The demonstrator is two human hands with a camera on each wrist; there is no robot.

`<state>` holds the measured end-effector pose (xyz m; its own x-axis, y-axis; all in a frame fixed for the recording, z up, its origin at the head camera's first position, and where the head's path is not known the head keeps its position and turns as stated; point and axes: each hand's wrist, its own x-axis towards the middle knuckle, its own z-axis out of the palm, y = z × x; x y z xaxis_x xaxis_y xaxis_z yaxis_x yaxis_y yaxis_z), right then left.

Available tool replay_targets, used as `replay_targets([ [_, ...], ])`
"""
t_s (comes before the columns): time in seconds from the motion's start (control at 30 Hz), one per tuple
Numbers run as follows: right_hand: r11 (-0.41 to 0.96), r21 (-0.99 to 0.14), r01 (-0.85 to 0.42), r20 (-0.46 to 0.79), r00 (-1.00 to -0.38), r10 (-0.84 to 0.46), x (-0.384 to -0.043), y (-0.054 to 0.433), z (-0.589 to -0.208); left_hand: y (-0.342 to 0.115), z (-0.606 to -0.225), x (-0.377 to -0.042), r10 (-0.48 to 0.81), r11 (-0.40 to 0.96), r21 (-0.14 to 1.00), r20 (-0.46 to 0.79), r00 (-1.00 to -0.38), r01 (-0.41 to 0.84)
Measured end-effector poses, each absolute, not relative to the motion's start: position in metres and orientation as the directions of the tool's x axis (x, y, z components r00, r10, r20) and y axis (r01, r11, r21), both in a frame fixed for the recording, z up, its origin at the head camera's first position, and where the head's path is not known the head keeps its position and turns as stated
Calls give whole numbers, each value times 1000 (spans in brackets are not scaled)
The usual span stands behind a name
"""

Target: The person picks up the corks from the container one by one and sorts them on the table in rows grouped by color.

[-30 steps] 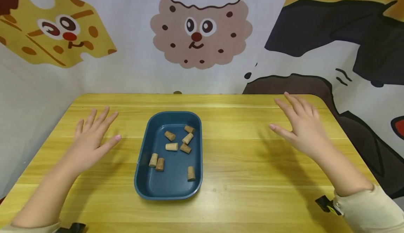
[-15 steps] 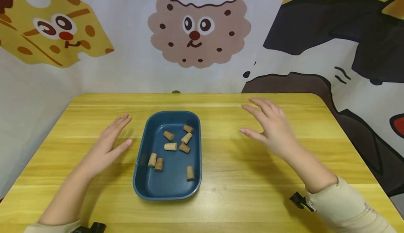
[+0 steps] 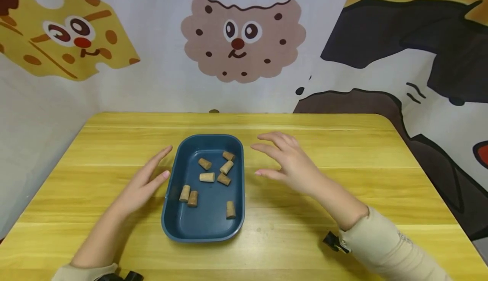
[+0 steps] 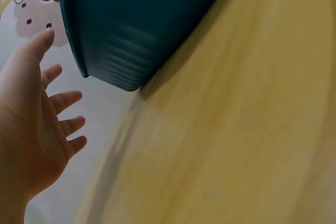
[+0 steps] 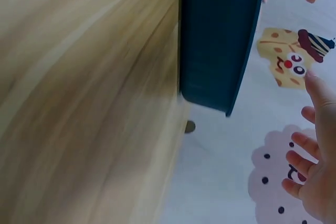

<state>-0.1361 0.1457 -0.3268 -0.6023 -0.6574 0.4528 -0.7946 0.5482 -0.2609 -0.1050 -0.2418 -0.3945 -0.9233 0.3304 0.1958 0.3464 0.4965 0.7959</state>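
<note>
A dark blue rectangular tray with rounded corners stands on the table, left of centre. Several small tapered corks lie scattered on its floor, among them a pale cork in the middle and another cork near the front right. My left hand is beside the tray's left wall, fingers extended and thumb apart, holding nothing. To the right of the tray my right hand hovers with its fingers spread and slightly bent, also holding nothing. In both wrist views the tray's outer wall faces the palm, with a gap between.
The yellow wood-grain table reaches back to a white cloth printed with cartoon cookie and cheese figures. A black device is strapped at the right sleeve, and a similar device sits at the left one.
Both hands have come inward toward the tray, the left moving right and the right moving left. Tray and corks stay where they were.
</note>
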Motion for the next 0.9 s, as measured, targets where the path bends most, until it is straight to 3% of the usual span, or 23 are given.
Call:
replay_targets([
  [0.33,517,-316,-796,343,-604,-720,-138,117,-332,-240,-406,-105,353,393,872,148,-924,290],
  [0.63,407,-297,-864,303,-489,-818,-155,96,-337,-239,-418,-107,363,308,907,167,-917,287],
  [0.9,392,-292,-872,180,-453,-873,-167,78,-341,-238,-423,-107,366,273,929,141,-920,251],
])
